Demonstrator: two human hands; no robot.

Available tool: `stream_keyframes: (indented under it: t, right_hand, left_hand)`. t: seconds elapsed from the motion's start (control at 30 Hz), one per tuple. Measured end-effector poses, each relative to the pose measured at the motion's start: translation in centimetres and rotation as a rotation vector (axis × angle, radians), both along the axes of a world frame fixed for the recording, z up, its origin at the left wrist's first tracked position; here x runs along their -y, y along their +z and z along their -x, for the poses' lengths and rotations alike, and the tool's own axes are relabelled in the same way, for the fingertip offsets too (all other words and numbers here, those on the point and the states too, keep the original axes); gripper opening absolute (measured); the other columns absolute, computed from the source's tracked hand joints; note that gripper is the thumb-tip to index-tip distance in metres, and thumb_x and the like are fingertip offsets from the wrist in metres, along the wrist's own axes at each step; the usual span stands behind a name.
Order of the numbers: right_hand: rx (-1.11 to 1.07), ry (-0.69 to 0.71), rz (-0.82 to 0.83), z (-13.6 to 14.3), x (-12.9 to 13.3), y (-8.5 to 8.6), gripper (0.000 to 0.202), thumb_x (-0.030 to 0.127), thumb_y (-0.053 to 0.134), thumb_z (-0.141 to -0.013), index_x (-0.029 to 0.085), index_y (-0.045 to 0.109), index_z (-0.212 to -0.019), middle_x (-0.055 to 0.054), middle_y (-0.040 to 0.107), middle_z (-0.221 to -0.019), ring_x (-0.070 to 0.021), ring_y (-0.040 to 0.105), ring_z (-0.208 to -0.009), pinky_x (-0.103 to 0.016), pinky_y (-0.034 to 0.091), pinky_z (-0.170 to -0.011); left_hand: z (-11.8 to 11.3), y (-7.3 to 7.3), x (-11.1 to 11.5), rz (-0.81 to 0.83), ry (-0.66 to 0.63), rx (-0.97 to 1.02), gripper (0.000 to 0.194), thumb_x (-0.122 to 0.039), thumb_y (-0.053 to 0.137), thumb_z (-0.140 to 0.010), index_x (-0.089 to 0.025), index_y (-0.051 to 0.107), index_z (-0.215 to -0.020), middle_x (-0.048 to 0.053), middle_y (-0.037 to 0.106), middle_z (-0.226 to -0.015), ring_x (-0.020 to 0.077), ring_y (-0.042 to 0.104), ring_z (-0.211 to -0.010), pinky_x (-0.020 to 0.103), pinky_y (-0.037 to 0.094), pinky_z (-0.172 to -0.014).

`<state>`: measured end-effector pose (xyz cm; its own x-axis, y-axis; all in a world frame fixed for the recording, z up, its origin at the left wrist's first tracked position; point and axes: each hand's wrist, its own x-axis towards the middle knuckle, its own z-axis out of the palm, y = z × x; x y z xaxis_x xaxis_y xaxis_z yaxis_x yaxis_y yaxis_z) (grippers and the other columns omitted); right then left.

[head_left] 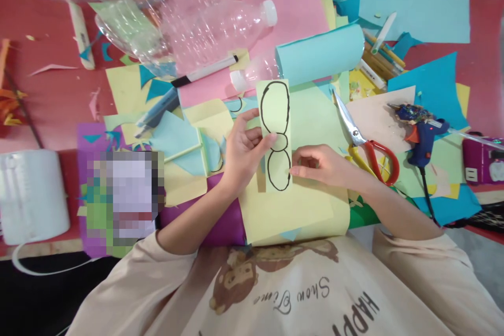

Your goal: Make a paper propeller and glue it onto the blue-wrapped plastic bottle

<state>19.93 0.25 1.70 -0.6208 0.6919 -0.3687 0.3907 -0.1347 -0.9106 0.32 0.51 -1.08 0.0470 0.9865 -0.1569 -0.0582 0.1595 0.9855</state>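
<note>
A pale green paper strip (277,107), with a bow shape drawn on it in thick black outline, is held upright over yellow paper. My left hand (248,149) grips its left side, thumb across the front near the bow's knot and fingers behind. At the lower right edge of the strip, my right hand (321,167) pinches with thumb and index finger, the other fingers curled. Scissors (364,142) with red and yellow handles lie open to the right of that hand. Beyond the strip is a plastic bottle wrapped in light blue paper (321,55).
Clear plastic bottles (220,31) lie at the back left, near a black-and-white marker (208,71). To the right rests a blue glue gun (423,142) with its cord. A white box-like object (33,197) stands at far left. Coloured paper and scraps cover much of the red table.
</note>
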Motion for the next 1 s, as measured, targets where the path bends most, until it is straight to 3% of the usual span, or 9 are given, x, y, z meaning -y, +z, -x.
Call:
stream_keyframes:
  t: [0.1, 0.23, 0.33, 0.47, 0.57, 0.7, 0.8, 0.9, 1.0]
  right_hand:
    - [-0.002, -0.02, -0.028, 0.1, -0.1, -0.1, 0.023, 0.035, 0.06, -0.087, 0.017, 0.058, -0.073, 0.005, 0.048, -0.06, -0.0084, 0.042, -0.056, -0.022, 0.032, -0.052]
    - [-0.044, -0.177, -0.084, -0.2, -0.4, -0.1, 0.022, 0.036, 0.053, -0.091, 0.019, 0.052, -0.076, 0.005, 0.046, -0.064, -0.0087, 0.04, -0.056, -0.023, 0.031, -0.051]
    - [-0.03, -0.215, -0.17, -0.8, -0.6, 0.5, 0.02, 0.032, 0.05, -0.091, 0.021, 0.047, -0.075, 0.006, 0.04, -0.063, -0.0083, 0.035, -0.054, -0.023, 0.028, -0.05]
    - [0.063, -0.028, -0.268, -1.4, -0.7, 2.2, 0.021, 0.018, 0.05, -0.086, 0.02, 0.041, -0.066, 0.006, 0.036, -0.059, -0.008, 0.032, -0.054, -0.023, 0.026, -0.05]
    - [0.111, 0.057, -0.319, -1.4, -0.4, 3.4, 0.022, 0.014, 0.049, -0.085, 0.019, 0.042, -0.065, 0.007, 0.037, -0.057, -0.007, 0.032, -0.052, -0.022, 0.026, -0.048]
    - [0.217, 0.022, -0.422, -1.6, 0.7, 4.0, 0.014, 0.025, 0.049, -0.094, 0.019, 0.056, -0.084, 0.003, 0.056, -0.073, -0.0073, 0.047, -0.058, -0.02, 0.037, -0.054]
    - [0.394, -0.057, -0.567, -2.9, 2.0, 4.1, 0.025, 0.034, 0.05, -0.095, 0.019, 0.056, -0.114, -0.004, 0.065, -0.1, -0.0121, 0.06, -0.072, -0.025, 0.046, -0.065]
    - [0.657, -0.142, -0.722, -5.5, 3.5, 3.9, 0.031, 0.036, 0.05, -0.095, 0.016, 0.056, -0.118, -0.009, 0.066, -0.099, -0.0199, 0.065, -0.081, -0.03, 0.048, -0.07]
    - [0.97, -0.176, -0.78, -8.5, 4.9, 3.3, 0.039, 0.039, 0.048, -0.095, 0.016, 0.054, -0.125, -0.01, 0.067, -0.093, -0.0244, 0.066, -0.077, -0.031, 0.046, -0.06]
  left_hand:
    - [-0.1, -0.3, 0.1, 0.011, 0.023, 0.053, 0.048, -0.042, 0.073, -0.074, -0.026, 0.047, -0.111, -0.005, 0.066, -0.067, 0.0111, 0.063, -0.058, 0.022, 0.048, -0.054]
    - [-0.1, -0.3, -0.1, 0.027, 0.026, 0.099, 0.038, -0.04, 0.073, -0.072, -0.025, 0.052, -0.1, -0.003, 0.066, -0.071, 0.0125, 0.064, -0.06, 0.023, 0.051, -0.053]
    - [-0.1, 0.3, 0.1, 0.09, -0.172, 0.145, 0.032, -0.044, 0.074, -0.07, -0.021, 0.059, -0.086, -0.001, 0.066, -0.065, 0.0151, 0.064, -0.057, 0.026, 0.054, -0.051]
    - [-0.4, 1.7, 1.1, 0.259, -0.535, 0.031, 0.032, -0.047, 0.068, -0.074, -0.017, 0.065, -0.064, 0.003, 0.068, -0.058, 0.0148, 0.061, -0.051, 0.026, 0.05, -0.048]
    - [-0.9, 2.8, 1.9, 0.398, -0.693, -0.092, 0.039, -0.05, 0.061, -0.078, -0.017, 0.067, -0.059, 0.004, 0.069, -0.06, 0.0145, 0.062, -0.055, 0.025, 0.05, -0.053]
    - [-1.6, 3.2, 2.3, 0.473, -0.633, -0.085, 0.039, -0.048, 0.056, -0.08, -0.016, 0.061, -0.059, 0.002, 0.062, -0.054, 0.0119, 0.057, -0.053, 0.023, 0.045, -0.052]
    - [-1.7, 2.3, 2.0, 0.488, -0.395, -0.001, 0.035, -0.045, 0.055, -0.078, -0.016, 0.059, -0.06, 0.0, 0.058, -0.048, 0.0109, 0.052, -0.048, 0.023, 0.04, -0.048]
    - [-1.7, 1.2, 1.5, 0.5, -0.151, 0.216, 0.03, -0.045, 0.059, -0.072, -0.016, 0.058, -0.065, 0.0, 0.059, -0.049, 0.0098, 0.05, -0.043, 0.024, 0.041, -0.046]
    - [-1.6, 0.7, 1.4, 0.445, -0.089, 0.306, 0.03, -0.044, 0.06, -0.073, -0.014, 0.058, -0.068, 0.001, 0.062, -0.056, 0.0093, 0.051, -0.044, 0.024, 0.042, -0.046]
